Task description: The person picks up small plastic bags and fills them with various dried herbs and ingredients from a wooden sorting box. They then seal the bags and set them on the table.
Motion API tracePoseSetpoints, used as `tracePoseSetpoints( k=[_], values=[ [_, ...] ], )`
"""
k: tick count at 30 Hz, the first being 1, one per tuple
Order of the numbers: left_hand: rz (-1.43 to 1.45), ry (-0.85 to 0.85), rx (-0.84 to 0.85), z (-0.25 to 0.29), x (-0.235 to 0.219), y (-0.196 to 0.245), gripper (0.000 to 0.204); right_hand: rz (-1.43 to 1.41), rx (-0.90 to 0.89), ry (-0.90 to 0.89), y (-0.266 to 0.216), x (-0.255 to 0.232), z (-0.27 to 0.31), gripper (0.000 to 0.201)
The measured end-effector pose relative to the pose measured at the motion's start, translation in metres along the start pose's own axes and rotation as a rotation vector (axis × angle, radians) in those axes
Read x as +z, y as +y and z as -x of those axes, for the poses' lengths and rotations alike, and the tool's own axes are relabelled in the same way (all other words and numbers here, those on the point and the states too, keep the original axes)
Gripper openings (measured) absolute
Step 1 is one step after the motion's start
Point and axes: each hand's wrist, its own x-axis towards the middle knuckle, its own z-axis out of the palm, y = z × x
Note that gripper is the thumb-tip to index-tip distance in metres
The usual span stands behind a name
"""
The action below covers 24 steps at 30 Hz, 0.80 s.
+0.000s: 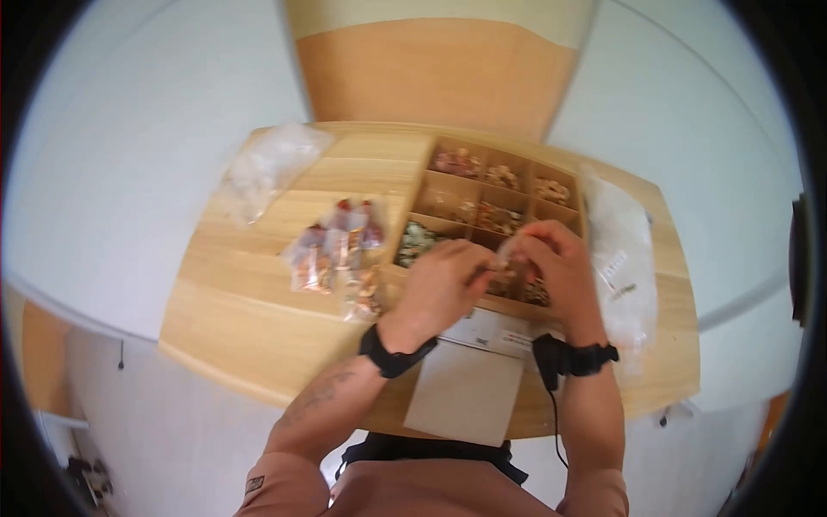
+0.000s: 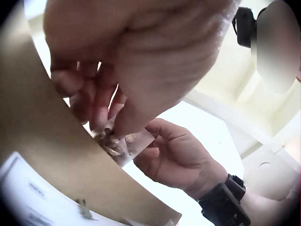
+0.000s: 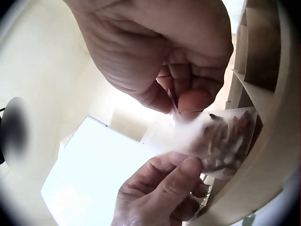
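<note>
Both hands hold a small translucent plastic bag (image 3: 223,141) with brownish dried pieces inside, above the near side of a divided wooden box (image 1: 508,306). My left hand (image 1: 444,280) pinches one side of the bag between thumb and fingers, near the contents. At the upper, unfilled end, my right hand (image 1: 562,263) pinches the plastic between thumb and index finger, as the right wrist view shows. In the left wrist view the bag (image 2: 141,143) is partly covered by the left fingers. Several box compartments hold dried pieces, among them reddish ones (image 1: 457,162) and grey-green ones (image 1: 418,241).
Several filled small bags (image 1: 347,250) lie left of the box. A crumpled clear plastic bag (image 1: 280,164) is at the table's back left, and a large flat plastic bag (image 1: 633,267) to the right. White paper (image 1: 469,392) lies at the near edge. A cable (image 1: 556,422) hangs from the right wrist.
</note>
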Motion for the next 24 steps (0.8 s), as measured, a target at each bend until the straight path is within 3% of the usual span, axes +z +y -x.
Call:
tracePoseSetpoints(
  k=[6,12,14,18,20,24],
  values=[
    [0.087,0.051,-0.067,-0.004,-0.018,0.018,0.014,-0.108,-0.018,-0.023,-0.018,0.004,0.009,0.010],
    [0.098,0.030,-0.107,0.007,-0.070,0.025,0.008,-0.160,-0.030,-0.086,-0.041,0.030,0.025,0.013],
    [0.106,-0.001,-0.300,0.021,-0.102,0.029,0.005,-0.134,-0.027,-0.116,-0.040,0.032,0.026,0.015],
    [0.209,0.081,-0.485,0.052,-0.148,0.003,0.007,-0.008,-0.039,-0.123,-0.029,0.013,0.017,0.018],
    [0.207,0.028,-0.591,0.064,-0.171,-0.009,0.009,0.035,-0.030,-0.100,-0.023,-0.003,0.014,0.018],
    [0.211,-0.016,-0.752,0.082,-0.177,-0.035,0.009,0.052,0.015,-0.024,-0.013,-0.027,0.016,0.017]
  ],
)
